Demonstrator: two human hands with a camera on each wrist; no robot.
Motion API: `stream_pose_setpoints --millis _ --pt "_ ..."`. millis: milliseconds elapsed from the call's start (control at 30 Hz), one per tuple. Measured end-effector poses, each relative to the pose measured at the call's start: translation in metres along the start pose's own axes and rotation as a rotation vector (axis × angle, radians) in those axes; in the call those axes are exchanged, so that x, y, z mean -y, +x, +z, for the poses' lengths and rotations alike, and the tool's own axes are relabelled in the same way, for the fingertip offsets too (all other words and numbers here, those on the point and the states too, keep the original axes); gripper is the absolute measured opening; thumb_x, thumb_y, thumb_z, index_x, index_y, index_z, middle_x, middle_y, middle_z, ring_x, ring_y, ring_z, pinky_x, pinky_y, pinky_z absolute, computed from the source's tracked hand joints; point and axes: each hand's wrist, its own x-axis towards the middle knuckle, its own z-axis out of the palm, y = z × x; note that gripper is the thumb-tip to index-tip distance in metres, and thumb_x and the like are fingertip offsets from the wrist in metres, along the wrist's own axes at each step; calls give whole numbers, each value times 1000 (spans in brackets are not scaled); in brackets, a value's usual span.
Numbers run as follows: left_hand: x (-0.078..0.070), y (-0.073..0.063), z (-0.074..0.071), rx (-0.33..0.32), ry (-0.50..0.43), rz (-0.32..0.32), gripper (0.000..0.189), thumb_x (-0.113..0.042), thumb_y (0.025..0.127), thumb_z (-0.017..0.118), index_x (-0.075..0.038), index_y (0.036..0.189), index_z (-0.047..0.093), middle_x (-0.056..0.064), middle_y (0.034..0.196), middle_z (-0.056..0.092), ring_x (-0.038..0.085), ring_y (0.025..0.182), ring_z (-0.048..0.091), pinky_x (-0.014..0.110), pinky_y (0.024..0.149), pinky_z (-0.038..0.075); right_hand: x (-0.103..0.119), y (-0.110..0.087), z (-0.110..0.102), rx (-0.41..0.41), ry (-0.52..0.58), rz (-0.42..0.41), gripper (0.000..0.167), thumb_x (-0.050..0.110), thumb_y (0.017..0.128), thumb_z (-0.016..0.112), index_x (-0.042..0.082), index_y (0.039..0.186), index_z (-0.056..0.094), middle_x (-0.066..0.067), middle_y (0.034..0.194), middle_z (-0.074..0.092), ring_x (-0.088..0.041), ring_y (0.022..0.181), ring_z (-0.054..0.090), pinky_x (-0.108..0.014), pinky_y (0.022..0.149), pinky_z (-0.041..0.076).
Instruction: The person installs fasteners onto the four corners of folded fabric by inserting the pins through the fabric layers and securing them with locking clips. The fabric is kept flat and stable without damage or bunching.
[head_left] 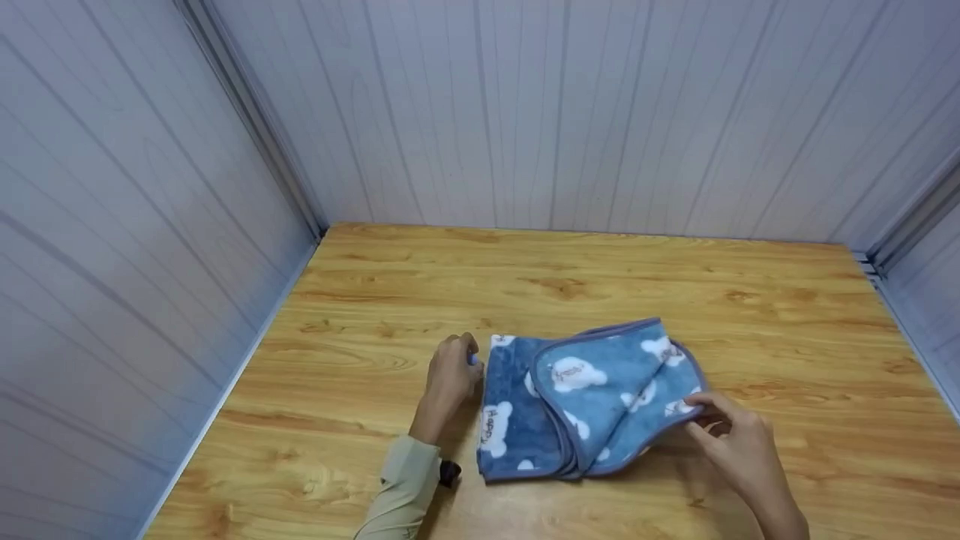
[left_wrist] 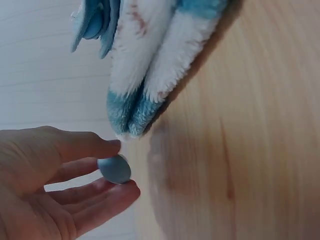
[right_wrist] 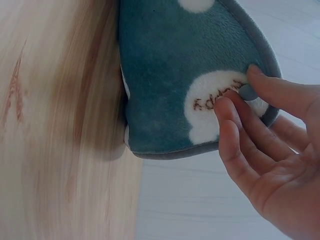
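A folded blue fleece blanket (head_left: pixel 517 405) with white bear shapes, lettering and grey-blue edging lies on the wooden table. Its upper layers are turned over toward the left, with rounded corners and a crease. My right hand (head_left: pixel 739 442) pinches the blanket's right edge between thumb and fingers, holding that edge raised off the table. In the right wrist view the thumb lies on the fleece near the lettering. My left hand (left_wrist: pixel 65 185) stands beside the blanket's left edge, fingers loosely bent, holding none of the fleece. A small rounded blue-grey cap (left_wrist: pixel 115 169) shows at one of its fingertips.
Pale panelled walls stand behind the wooden table (head_left: pixel 420 285) and along its left and right sides. A dark device (head_left: pixel 449 473) is worn at the left wrist, beside a beige sleeve (head_left: pixel 405 480).
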Motion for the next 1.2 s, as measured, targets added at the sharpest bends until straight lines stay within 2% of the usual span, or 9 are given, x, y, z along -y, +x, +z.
stream_pose_setpoints --millis 133,300,500,700,1000,1200 --pt "-3 -1 3 -21 -64 20 11 6 76 67 2 85 63 10 77 58 20 69 58 31 59 49 0 -1 0 4 -1 1 30 -14 64 74 4 87 70 -2 73 68 0 62 56 -16 54 46" --pt "-7 -1 5 -43 -150 83 11 9 75 66 3 84 63 13 81 60 19 70 58 28 59 48 0 -2 -1 3 14 -3 30 -15 65 72 5 88 70 -2 75 68 -1 63 57 -16 54 46" --pt "-18 -1 6 -50 -213 119 14 11 73 69 3 82 63 12 81 60 22 75 59 29 62 49 1 -1 -1 3 24 -14 30 -15 65 71 5 88 70 -2 74 68 0 62 57 -15 54 45" --pt "-32 -1 8 -46 -222 182 15 8 74 72 1 84 63 11 83 61 24 78 61 30 66 50 2 -1 -1 -2 25 -15 31 -15 64 70 4 88 70 -2 75 68 -1 62 57 -16 54 46" --pt "-54 -3 10 14 -230 210 16 5 75 72 -3 87 64 7 87 62 17 80 59 26 67 49 5 -2 -1 5 33 -27 33 -17 64 70 4 89 71 -1 73 67 -1 62 56 -15 54 45" --pt "-69 -7 8 52 -193 291 17 1 78 73 -5 92 65 5 92 62 17 85 59 27 71 49 6 -3 -1 -7 35 -58 32 -17 63 70 4 88 70 0 71 67 -1 61 56 -16 54 46"
